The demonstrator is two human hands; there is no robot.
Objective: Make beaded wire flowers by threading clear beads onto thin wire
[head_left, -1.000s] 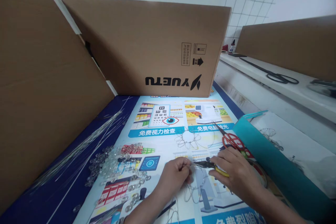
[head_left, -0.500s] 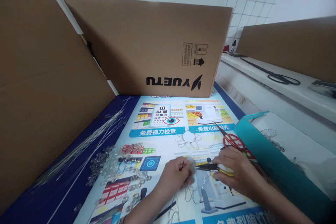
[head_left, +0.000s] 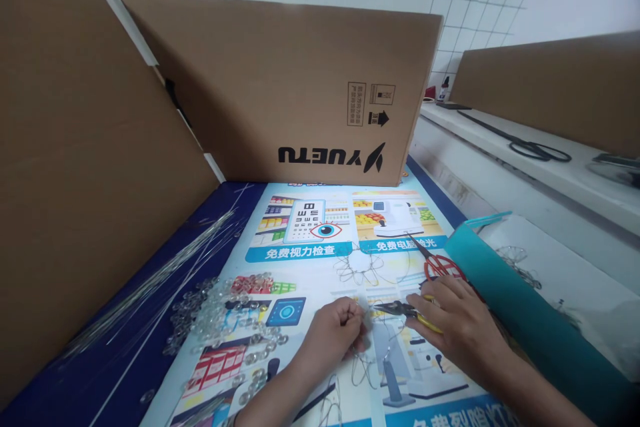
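Note:
My left hand [head_left: 336,328] is closed in a pinch over the printed sheet, holding a thin bent wire [head_left: 362,371] whose loops hang below the fingers. The pinched end is mostly hidden by the fingertips. My right hand [head_left: 453,312] grips long-nose pliers [head_left: 396,308] with yellow handles. Their dark jaws point left, close to the left fingertips, and look slightly apart. Just beyond both hands lies a wire shape with petal-like loops [head_left: 358,268]. Red-handled scissors [head_left: 425,251] rest behind the right hand, which partly covers them.
Clear glass beads [head_left: 207,313] are heaped on the left, beside a bundle of straight wires [head_left: 163,273]. A teal box [head_left: 530,320] with wire pieces stands at right. Cardboard panels [head_left: 280,80] rise behind and left. Black scissors [head_left: 530,148] lie on the white ledge [head_left: 480,117].
The pliers have shifted slightly and turned in my right hand, and their jaws look wider apart. My left hand has hardly moved and keeps its pinch.

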